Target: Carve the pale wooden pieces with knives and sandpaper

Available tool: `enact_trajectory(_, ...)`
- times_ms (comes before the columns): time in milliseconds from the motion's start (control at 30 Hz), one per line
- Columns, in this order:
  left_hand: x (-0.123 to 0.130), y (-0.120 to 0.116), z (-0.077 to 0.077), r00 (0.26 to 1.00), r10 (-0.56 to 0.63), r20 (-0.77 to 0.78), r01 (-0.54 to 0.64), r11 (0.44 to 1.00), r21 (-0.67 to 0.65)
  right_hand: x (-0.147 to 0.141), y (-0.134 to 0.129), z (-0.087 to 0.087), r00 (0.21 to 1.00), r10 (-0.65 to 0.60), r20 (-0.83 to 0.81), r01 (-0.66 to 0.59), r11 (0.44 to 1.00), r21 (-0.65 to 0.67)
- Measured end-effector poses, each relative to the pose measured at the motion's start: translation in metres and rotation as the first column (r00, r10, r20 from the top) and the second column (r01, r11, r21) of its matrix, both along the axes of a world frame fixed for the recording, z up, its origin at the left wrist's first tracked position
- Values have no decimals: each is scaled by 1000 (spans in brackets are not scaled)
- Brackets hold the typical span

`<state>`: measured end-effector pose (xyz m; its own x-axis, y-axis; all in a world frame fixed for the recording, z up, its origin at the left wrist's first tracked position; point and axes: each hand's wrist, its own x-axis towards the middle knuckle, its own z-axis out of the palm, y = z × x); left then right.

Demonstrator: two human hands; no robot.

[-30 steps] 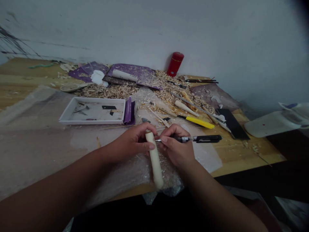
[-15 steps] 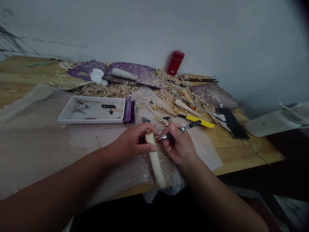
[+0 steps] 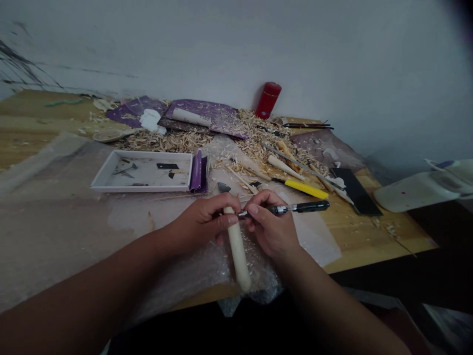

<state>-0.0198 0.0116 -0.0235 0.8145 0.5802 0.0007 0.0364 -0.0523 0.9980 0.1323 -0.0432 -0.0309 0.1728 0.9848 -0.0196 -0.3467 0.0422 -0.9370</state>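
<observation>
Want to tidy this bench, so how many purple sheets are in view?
3: a purple sheet at back left, another at back centre, a third folded beside the white tray. Others could lie under the wood shavings.

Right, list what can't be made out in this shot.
Head view:
Blade of the craft knife: hidden by the right hand.
Middle of the pale carved rod: covered by the left hand.
Small dark pieces in the white tray: too small to identify.
White plastic object: cut off by the right edge.
</observation>
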Motion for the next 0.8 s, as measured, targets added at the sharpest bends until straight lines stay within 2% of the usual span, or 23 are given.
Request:
enact_trajectory(267, -1, 1, 2, 1000, 19, -24, -20, 999, -32, 2, -2, -3, 977, -40, 210, 26, 997, 72)
enact_trajectory(533, 1, 1, 0, 992, 109, -60, -111, 993, -36, 2, -4, -1, 877, -134, 462, 64, 984, 165)
enact_trajectory(800, 2, 2, -1, 986, 153, -64, -157, 986, -60, -4, -6, 5, 818, -168, 550, 46, 973, 228)
